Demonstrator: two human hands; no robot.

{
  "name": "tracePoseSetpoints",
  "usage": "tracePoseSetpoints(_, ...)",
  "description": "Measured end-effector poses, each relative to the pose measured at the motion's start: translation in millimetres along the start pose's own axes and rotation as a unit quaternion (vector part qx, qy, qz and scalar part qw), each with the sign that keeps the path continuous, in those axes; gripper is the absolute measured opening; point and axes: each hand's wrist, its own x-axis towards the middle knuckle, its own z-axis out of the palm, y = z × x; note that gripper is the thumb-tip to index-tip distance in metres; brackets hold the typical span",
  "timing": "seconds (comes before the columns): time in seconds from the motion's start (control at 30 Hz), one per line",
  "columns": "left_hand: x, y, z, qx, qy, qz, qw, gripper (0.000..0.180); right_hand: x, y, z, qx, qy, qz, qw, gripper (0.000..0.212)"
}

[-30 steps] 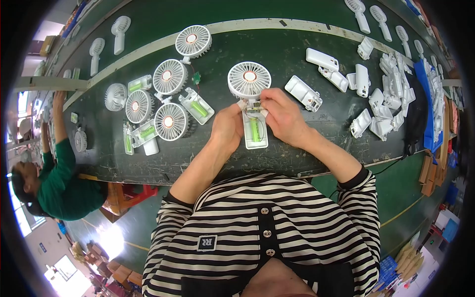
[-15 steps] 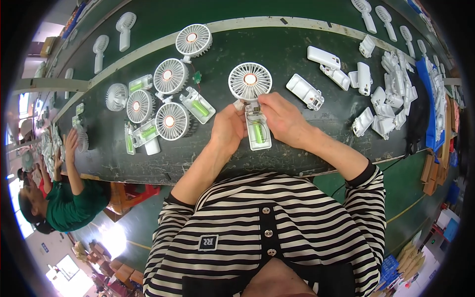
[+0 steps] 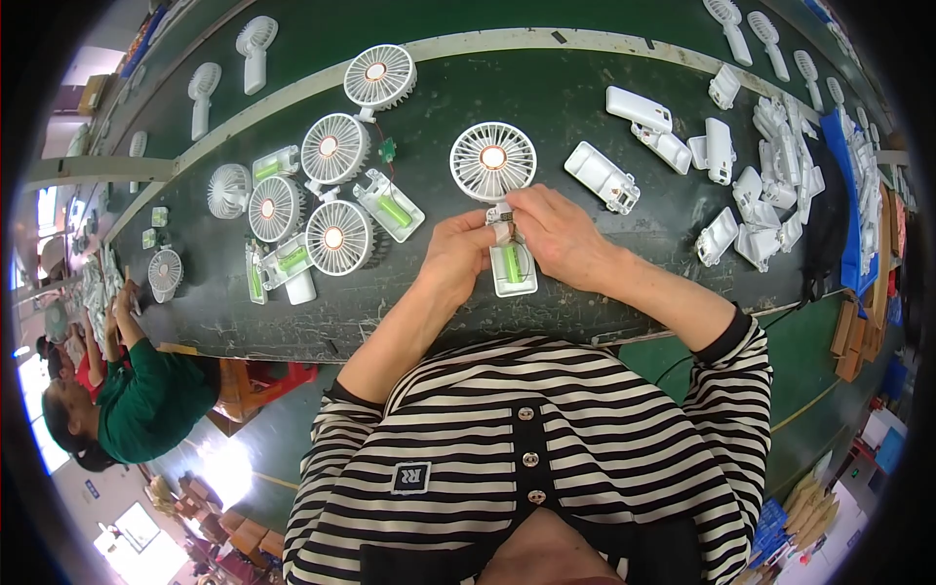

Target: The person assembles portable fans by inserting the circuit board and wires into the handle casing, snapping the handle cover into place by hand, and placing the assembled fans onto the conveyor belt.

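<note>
A white handheld fan (image 3: 493, 162) lies in front of me, its round grille away from me and its handle toward me. The handle is uncovered and shows a green battery cell (image 3: 514, 263) and thin wires. My left hand (image 3: 456, 255) grips the handle from the left, thumb and fingers at its upper part. From the right, my right hand (image 3: 558, 234) closes its fingers at the neck just below the grille. Whatever small part lies between the fingertips is hidden. Right of the fan lies a loose white handle cover (image 3: 602, 177).
Several opened fans (image 3: 339, 238) with batteries lie at the left, a small green circuit board (image 3: 388, 150) by them. White covers (image 3: 770, 185) are heaped at the right near a blue bin (image 3: 850, 210). Beyond a pale rail (image 3: 526, 41) lie finished-looking fans. A co-worker (image 3: 146, 400) sits at far left.
My left thumb and fingers have moved up and across the handle toward my right fingers. At far left, the co-worker's hands have moved down and away from a fan there.
</note>
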Motion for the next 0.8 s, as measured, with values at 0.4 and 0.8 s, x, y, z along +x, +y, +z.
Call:
tracePoseSetpoints(0.4,-3.2,0.9,1.7,-0.011,-0.056,-0.008,0.998,0.037,13.0,-9.3,-12.8,-0.113,-0.056,-0.010,0.992,0.015)
tracePoseSetpoints(0.8,2.1,-5.3,-2.1,-0.020,-0.042,-0.005,0.999,0.038,2.4,-3.9,-5.6,-0.129,-0.023,0.013,0.991,0.015)
